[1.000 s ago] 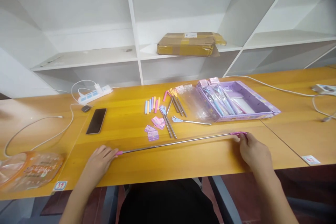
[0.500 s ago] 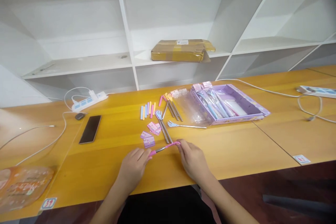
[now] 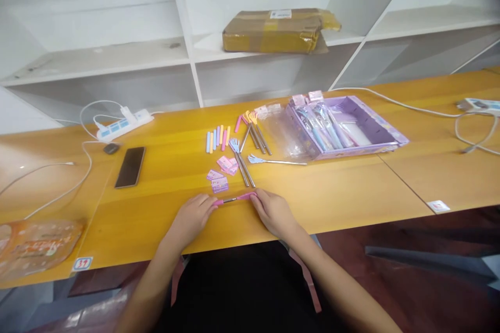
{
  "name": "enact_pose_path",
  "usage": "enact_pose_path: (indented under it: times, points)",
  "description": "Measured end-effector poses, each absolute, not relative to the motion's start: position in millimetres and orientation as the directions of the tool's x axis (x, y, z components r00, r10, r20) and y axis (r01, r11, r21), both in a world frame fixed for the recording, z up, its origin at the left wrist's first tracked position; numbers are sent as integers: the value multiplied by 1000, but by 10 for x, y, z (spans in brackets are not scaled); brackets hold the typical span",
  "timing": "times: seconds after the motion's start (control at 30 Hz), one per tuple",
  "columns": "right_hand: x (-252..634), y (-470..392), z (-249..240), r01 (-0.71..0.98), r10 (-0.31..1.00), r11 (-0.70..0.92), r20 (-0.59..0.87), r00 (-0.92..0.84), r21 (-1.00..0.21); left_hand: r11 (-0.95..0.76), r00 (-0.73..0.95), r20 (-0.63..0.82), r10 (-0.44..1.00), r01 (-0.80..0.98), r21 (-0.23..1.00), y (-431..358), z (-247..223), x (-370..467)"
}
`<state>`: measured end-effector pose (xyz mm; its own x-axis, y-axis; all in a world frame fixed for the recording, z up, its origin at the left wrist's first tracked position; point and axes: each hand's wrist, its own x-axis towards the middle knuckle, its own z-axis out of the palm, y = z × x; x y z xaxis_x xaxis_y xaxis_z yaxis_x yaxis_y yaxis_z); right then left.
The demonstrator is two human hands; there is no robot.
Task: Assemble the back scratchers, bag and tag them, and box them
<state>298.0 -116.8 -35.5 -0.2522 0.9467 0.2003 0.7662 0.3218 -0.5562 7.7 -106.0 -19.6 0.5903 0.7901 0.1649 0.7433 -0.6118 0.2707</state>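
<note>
A pink back scratcher (image 3: 230, 200) with a short metal middle lies level between my two hands near the table's front edge. My left hand (image 3: 193, 217) is closed on its pink handle end. At the pink head end, the fingers of my right hand (image 3: 272, 212) are closed. Just beyond lie purple cards (image 3: 219, 184), pink cards (image 3: 227, 165) and two blue-headed scratchers (image 3: 242, 166). Another blue scratcher (image 3: 279, 161) lies to the right. Farther back are several coloured handle sleeves (image 3: 217, 139) and yellow-headed scratchers (image 3: 258, 132).
A purple box (image 3: 355, 152) with bagged scratchers stands at the right, beside clear plastic bags (image 3: 283, 132). A phone (image 3: 130, 167), power strip (image 3: 125, 126) and cables lie left. A taped carton (image 3: 269, 34) rests on the shelf. An orange plastic package (image 3: 39, 247) lies front left.
The view has shifted, so the table sits higher in the picture. Less of the metal shaft shows between my hands, and the scratcher is closer to level. Both hands keep their hold.
</note>
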Motion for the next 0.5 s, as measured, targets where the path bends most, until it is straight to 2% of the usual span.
enact_pose_path:
  times: [0.13, 0.37, 0.5]
  points:
    - [3018, -1174, -356, 788, 947, 320, 181, -264, -526, -618, 597, 168, 785, 729, 295, -1048, -205, 42]
    - [2963, -1211, -268, 795, 935, 354, 176, -307, -493, -645, 611, 213, 763, 744, 174, -1080, -164, 76]
    - [3535, -1144, -150, 816, 945, 322, 220, -243, -479, -607, 569, 253, 783, 787, 111, -1061, -60, -407]
